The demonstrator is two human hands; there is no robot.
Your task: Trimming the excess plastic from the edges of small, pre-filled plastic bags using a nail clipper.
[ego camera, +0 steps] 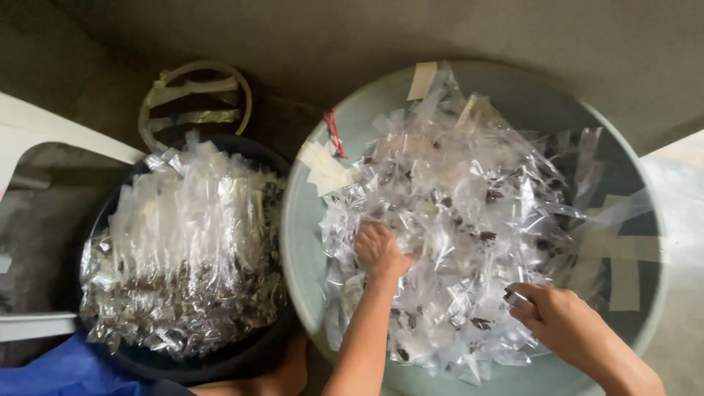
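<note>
A large round grey-green basin point(301, 242) holds a heap of small clear plastic packets point(469, 213) with dark bits inside. My left hand point(380, 249) is pressed into the heap near its left side, fingers curled among the packets. My right hand point(561, 319) is at the heap's lower right, fingers closed on a small clear packet point(515, 298). A dark round tub point(242, 352) on the left is packed with rows of similar packets point(183, 249), standing close together.
Small white paper slips point(323, 167) and a red elastic band point(335, 132) lie at the basin's upper left. A round woven ring point(194, 95) sits behind the tub. A white plastic chair part point(51, 132) is at far left, blue cloth point(66, 370) at bottom left.
</note>
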